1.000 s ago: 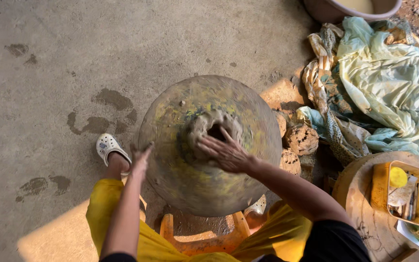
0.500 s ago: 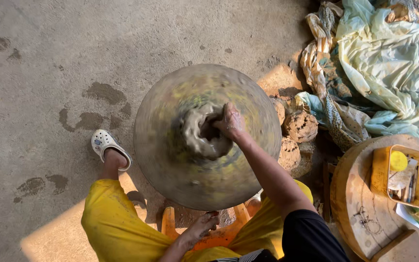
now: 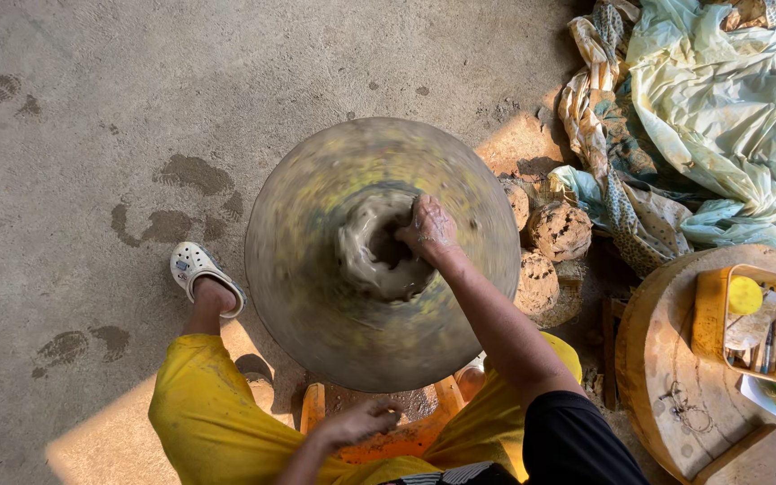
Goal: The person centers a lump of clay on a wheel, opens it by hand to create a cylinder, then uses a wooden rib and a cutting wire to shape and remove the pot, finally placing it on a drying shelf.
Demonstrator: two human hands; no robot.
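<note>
A wide round potter's wheel fills the middle of the view, blurred as it spins. A lump of wet grey clay with a hollow in its middle sits at the wheel's centre. My right hand presses into the clay, its fingers curled over the rim on the right side of the hollow. My left hand hangs low near my lap, just below the wheel's near edge, muddy and holding nothing, above an orange stool. My legs in yellow trousers straddle the wheel.
Rough clay balls lie right of the wheel. Crumpled cloth and plastic sheeting are piled at the top right. A round wooden block carries a yellow box of tools. My foot wears a white clog on wet-stained concrete.
My left hand left the wheel's edge and dropped toward my lap. My right hand moved from lying flat on the clay to pressing into its hollow. The wheel spins faster, now blurred.
</note>
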